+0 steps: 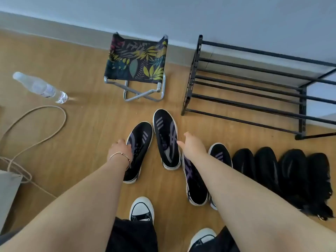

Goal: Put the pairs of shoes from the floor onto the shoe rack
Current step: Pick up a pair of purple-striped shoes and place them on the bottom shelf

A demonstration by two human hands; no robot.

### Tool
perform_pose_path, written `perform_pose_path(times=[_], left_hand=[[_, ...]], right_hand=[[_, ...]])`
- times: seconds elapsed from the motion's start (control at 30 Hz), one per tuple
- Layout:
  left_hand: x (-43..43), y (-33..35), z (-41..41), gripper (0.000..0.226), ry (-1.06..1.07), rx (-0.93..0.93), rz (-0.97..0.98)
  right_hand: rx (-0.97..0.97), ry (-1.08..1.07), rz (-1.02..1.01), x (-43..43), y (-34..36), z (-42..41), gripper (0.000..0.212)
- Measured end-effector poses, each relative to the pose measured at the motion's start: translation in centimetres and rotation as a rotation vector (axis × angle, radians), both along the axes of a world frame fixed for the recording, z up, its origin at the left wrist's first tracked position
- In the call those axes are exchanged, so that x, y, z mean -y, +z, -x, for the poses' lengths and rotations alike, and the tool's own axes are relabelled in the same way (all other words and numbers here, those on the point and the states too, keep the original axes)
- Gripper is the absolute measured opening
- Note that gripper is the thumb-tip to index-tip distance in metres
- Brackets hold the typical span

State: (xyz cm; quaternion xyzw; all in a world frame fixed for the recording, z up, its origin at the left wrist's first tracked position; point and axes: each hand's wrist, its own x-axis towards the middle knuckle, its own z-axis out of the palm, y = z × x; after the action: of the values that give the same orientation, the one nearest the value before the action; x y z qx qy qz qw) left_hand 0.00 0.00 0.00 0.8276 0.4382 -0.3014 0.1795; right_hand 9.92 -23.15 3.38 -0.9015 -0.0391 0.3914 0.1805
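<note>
Two black sneakers with purple stripes lie on the wooden floor: the left sneaker [139, 148] and the right sneaker [166, 138]. My left hand [120, 149] rests on the left sneaker's opening, fingers curled at its edge. My right hand [190, 145] hovers open beside the right sneaker, fingers spread, not gripping. A second similar pair [197, 184] lies under my right forearm. Several all-black shoes [283, 171] line up to the right. The black metal shoe rack [245, 88] stands empty against the wall at the upper right.
A folding stool [138, 59] with leaf-print fabric stands left of the rack. A plastic water bottle [39, 87] stands at the left, with a paper bag and its rope handles [36, 128] near it. My own feet in black-and-white sneakers [142, 210] are at the bottom.
</note>
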Motion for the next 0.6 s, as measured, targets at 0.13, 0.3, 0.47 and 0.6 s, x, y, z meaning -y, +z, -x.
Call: perform_pose_path(times=[0.13, 0.3, 0.47, 0.6], left_hand=[[0.3, -3.2, 1.0, 0.035, 0.068, -0.025, 0.064], [-0.1, -6.1, 1.2, 0.032, 0.112, 0.016, 0.073], [-1.1, -7.2, 1.0, 0.036, 0.202, 0.031, 0.089], [-0.8, -7.3, 0.9, 0.043, 0.276, 0.037, 0.138]], right_hand=[[-0.105, -0.138, -0.023, -0.5, -3.3, -0.2, 0.050], [-0.175, -0.229, -0.041, -1.1, -7.1, 0.0, 0.053], [-0.161, -0.287, -0.094, -1.6, -9.4, 0.3, 0.045], [-0.197, -0.353, -0.140, -1.7, -10.2, -0.1, 0.050]])
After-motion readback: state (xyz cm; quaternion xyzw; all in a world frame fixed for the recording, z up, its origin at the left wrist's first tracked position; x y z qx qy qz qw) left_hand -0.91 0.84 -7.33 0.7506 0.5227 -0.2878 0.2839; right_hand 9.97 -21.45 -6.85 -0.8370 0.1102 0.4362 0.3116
